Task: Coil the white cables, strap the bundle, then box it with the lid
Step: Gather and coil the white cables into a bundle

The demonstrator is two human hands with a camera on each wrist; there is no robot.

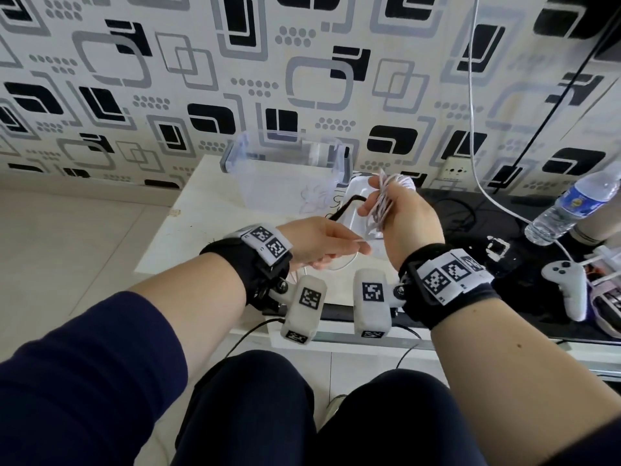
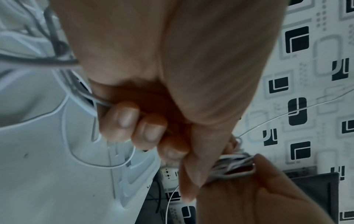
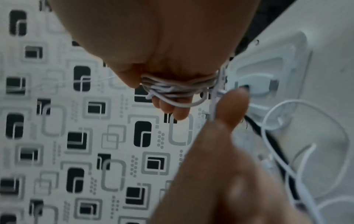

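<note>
Currently the coiled white cables sit wound around the fingers of the right hand, which is raised above the bench and curled round the bundle. A loose strand of the same white cable runs down from that hand to the left hand, just beside and below it, whose curled fingers pinch the strand. Beyond the right hand, a clear plastic box stands on the bench, and its clear lid lies flat under both hands. A black strap rests across the lid, just ahead of the left hand. Well off to the right of the right hand lie a water bottle and a white game controller.
</note>
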